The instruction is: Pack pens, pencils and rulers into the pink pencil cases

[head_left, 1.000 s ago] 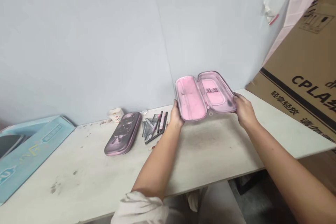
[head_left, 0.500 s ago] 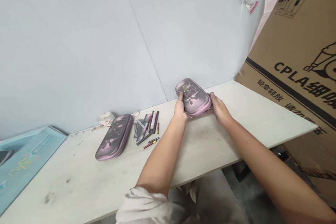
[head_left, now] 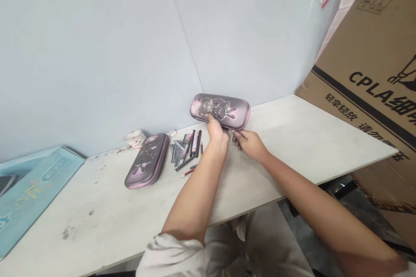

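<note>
Pencil case (head_left: pixel 224 110), closed, is gripped by the fingers of my left hand (head_left: pixel 217 133) over the bench (head_left: pixel 292 138), my right hand (head_left: pixel 251 143) pinching its lower edge.

Both bare forearms reaching from the lower frame to centre, left hand (head_left: pixel 217 132) curled tight in a grip, right hand (head_left: pixel 250 142) just beside it, fingertips pinched together, knuckles up

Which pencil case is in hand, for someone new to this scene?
On the white table, look right of the loose pens by the wall. The pencil case is held up on its long edge by the left hand; the other case lies flat left of them.
</note>
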`<move>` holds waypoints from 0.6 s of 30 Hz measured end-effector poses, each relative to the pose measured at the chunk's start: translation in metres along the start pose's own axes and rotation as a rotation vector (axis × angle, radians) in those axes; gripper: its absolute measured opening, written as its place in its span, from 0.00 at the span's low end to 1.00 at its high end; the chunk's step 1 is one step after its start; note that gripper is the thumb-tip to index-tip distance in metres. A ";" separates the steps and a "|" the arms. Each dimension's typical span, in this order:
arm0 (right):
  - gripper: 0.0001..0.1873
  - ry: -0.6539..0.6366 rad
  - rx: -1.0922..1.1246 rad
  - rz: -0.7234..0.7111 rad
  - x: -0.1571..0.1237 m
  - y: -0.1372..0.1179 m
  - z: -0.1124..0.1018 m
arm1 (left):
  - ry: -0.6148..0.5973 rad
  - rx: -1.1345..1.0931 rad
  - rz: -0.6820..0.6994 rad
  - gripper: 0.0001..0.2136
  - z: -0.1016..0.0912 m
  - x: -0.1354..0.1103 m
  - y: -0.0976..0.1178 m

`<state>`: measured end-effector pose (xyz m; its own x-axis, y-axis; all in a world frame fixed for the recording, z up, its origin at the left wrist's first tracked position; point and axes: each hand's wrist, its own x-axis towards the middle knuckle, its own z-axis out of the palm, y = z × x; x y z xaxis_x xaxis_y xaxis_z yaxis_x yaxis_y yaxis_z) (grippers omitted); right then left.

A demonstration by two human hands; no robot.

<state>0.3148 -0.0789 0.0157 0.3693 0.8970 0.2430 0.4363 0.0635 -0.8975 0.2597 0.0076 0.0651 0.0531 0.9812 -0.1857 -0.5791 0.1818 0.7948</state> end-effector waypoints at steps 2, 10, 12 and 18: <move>0.15 0.030 -0.391 -0.140 -0.008 -0.001 -0.004 | 0.106 0.193 0.184 0.23 -0.010 0.011 0.008; 0.13 0.102 -0.635 -0.133 0.008 0.010 -0.071 | -0.191 0.995 0.447 0.22 -0.033 0.022 0.017; 0.12 0.107 -0.519 -0.097 0.017 0.016 -0.095 | -0.407 1.122 0.405 0.23 -0.034 0.008 0.013; 0.14 -0.124 -0.160 0.054 0.012 0.035 -0.148 | -1.360 1.244 0.236 0.24 -0.040 -0.049 0.011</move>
<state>0.4558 -0.1307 0.0416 0.2957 0.9449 0.1401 0.5475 -0.0474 -0.8355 0.2184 -0.0411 0.0596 0.9689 0.2471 0.0119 0.1510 -0.6290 0.7626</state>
